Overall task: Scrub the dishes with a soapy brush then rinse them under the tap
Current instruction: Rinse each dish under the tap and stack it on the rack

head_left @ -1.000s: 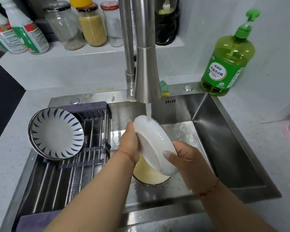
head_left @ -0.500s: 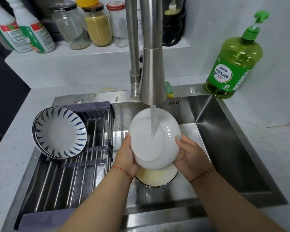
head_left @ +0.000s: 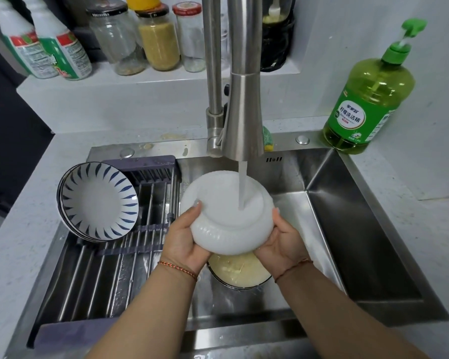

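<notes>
**A:** What have you got on the feed?

**B:** I see a white bowl (head_left: 227, 224) turned bottom-up under the tap (head_left: 243, 107), held over the sink (head_left: 347, 203). The water stream (head_left: 242, 185) lands on its base, just right of centre.

**A:** And the grip?

**B:** Both hands have it. The left hand (head_left: 186, 242) cups the left rim, fingers curled underneath, thumb up on the outer wall. The right hand (head_left: 280, 242) does the same on the right side, thumb pressed against the wall. Each wrist wears a thin red cord.

**A:** Anything under it?

**B:** Directly below, on the sink floor, I see a dark-rimmed bowl (head_left: 240, 272) holding cloudy yellowish water, partly hidden by the white one.

**A:** Further out?

**B:** To the left a drying rack (head_left: 109, 281) spans the sink, and blue-patterned bowls (head_left: 99, 203) lean stacked at its far corner, tilted toward me. A green and yellow sponge (head_left: 268, 141) peeks out behind the tap. On the bench at the right corner stands a green pump bottle of dish soap (head_left: 368, 99). The shelf behind carries jars (head_left: 158, 40) and white bottles (head_left: 52, 53).
</notes>
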`<state>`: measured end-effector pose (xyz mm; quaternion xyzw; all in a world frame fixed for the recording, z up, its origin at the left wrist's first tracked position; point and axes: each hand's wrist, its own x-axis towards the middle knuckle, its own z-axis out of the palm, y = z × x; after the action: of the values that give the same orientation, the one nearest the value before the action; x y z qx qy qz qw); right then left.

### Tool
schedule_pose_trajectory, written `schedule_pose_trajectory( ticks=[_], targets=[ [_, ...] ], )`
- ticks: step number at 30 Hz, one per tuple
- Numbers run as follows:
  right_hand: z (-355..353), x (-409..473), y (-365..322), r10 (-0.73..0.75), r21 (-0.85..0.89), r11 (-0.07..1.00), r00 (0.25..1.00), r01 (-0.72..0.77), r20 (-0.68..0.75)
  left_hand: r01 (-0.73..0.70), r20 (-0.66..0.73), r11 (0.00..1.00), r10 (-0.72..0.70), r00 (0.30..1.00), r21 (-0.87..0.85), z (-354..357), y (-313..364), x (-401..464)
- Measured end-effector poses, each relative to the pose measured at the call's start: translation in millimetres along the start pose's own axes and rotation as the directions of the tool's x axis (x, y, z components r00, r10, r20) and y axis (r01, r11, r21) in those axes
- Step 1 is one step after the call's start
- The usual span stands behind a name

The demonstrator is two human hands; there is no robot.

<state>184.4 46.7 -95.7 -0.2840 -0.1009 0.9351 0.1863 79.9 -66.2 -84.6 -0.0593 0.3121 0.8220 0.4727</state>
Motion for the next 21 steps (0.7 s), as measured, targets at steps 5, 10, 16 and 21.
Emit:
schedule_pose_trajectory(
  ticks=[5, 10, 16, 21],
  targets=[
    [3, 5, 10, -0.017, 0.063, 0.998, 1.0, 0.017, 0.003, -0.01, -0.056, 0.997, 0.015, 0.998, 0.081, 17, 4, -3],
    [3, 5, 19, -0.033, 0.032, 0.999, 0.998, 0.031, 0.06, -0.066, -0.082, 0.987, 0.079, 0.994, 0.144, 25, 3, -9],
    [-4, -2, 9, -0.075, -0.054, 0.995, 0.993, 0.08, 0.093, 0.044, -0.063, 0.996, -0.04, 0.997, 0.075, 15, 1, -14],
    [-8, -8, 1, -0.043, -0.093, 0.995, 0.999, 0.045, 0.024, 0.073, -0.229, 0.988, -0.04, 0.973, 0.138, 8, -10, -11]
  ],
)
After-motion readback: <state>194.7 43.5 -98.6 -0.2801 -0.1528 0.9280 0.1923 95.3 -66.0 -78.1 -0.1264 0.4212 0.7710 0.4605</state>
